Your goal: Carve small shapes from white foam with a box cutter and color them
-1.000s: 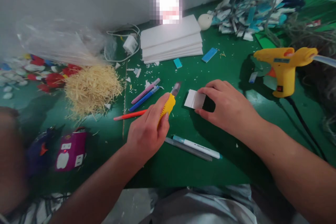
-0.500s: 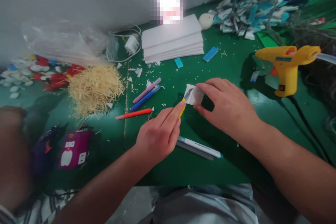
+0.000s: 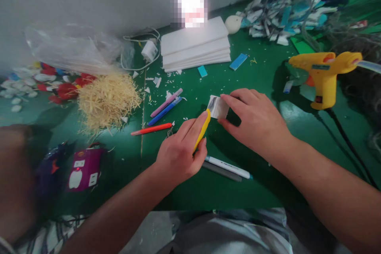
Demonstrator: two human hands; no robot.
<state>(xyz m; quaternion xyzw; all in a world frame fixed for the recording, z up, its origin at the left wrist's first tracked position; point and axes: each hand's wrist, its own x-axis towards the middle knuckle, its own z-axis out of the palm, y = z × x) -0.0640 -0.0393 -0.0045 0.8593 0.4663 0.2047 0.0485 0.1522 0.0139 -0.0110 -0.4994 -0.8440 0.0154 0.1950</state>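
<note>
Clock set on the white piece (image 3: 218,108), 12 = far side of the desk (image 3: 253,190). White piece sits mid-desk, between the two hands.

Left hand (image 3: 182,149) at 7 to 8, fingers clamped on the yellow cutter (image 3: 202,130). Forefinger laid along the handle, thumb against its near side. Blade points toward 1 and overlies the piece's 9 o'clock end; can't tell how deep it goes, if it cuts at all.

Right hand (image 3: 257,113) at 3, thumb and forefinger closed on the piece's 3 o'clock end, one at the far edge, one at the near. Palm arched, dark gap under it.

Around it:
- 6: white marker (image 3: 228,167), grey pen (image 3: 223,171) just beside it, both lying flat, their left ends by the left hand.
- 9: pink marker (image 3: 166,102) and blue marker (image 3: 164,112), side by side, slanted. Straw pile (image 3: 108,101) further out.
- 8 to 9: red pen (image 3: 153,128).
- 8, well apart: purple box (image 3: 84,170), red light on it.
- 10: white plug (image 3: 149,50) with cable.
- 11: small teal chip (image 3: 202,71), then stacked white sheets (image 3: 195,43).
- 1: blue strip (image 3: 238,62).
- 2 to 3: yellow glue gun (image 3: 324,73), nozzle toward 9.
</note>
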